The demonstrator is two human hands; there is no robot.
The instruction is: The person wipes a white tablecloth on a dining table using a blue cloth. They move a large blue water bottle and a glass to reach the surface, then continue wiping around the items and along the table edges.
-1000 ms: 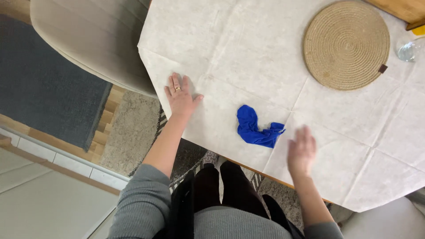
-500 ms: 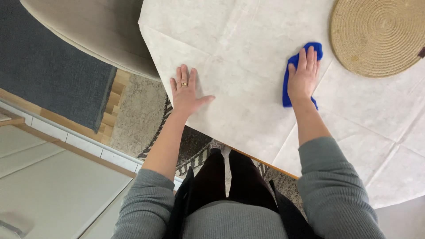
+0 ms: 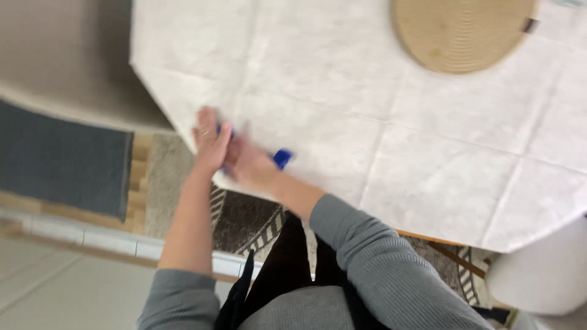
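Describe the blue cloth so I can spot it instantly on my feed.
Start at the white tablecloth covering the table, then drop to its near-left edge, where both hands meet. The blue cloth sits under the right hand, peeking out beside the wrist, with the left hand alongside. It is the only vivid blue thing there; the round woven mat is tan.

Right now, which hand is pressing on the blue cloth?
The right hand covers the blue cloth; its arm crosses over. The left hand, wearing a ring, rests beside it.
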